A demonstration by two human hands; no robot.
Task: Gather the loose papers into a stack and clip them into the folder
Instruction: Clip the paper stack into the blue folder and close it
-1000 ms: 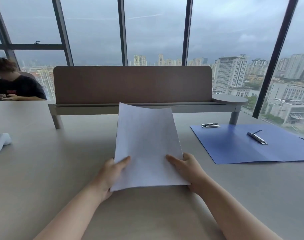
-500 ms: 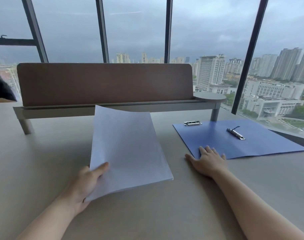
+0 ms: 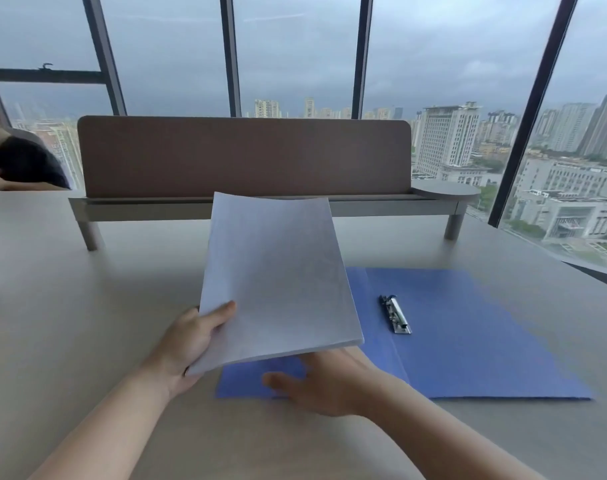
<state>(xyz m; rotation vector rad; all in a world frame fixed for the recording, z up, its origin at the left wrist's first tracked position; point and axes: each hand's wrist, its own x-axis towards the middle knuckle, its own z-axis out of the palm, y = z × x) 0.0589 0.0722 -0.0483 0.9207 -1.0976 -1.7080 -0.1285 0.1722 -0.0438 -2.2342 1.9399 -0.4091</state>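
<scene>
Left hand: my left hand (image 3: 191,344) is clamped on the near left corner of the stack of white paper sheets (image 3: 277,275), thumb on top, fingers underneath.
Paper stack: lifted off the pale grey worktop (image 3: 70,306) and tilted, its far edge raised; its right part hangs over the left leaf of the folder.
Right hand: my right hand (image 3: 322,382) lies open and flat, fingers spread, just below the near right corner of the stack; I cannot tell whether it touches the paper. It rests over the near edge of the folder's left leaf.
Folder: the open blue plastic folder (image 3: 468,334) lies flat on the worktop, to the right of my left hand and beneath my right.
Clip: the silver metal spring clip (image 3: 395,318) sits by the folder's crease, beyond my right hand and just right of the stack.
Beyond both hands: a brown desk divider panel (image 3: 243,154) stands at the far side of the worktop.
</scene>
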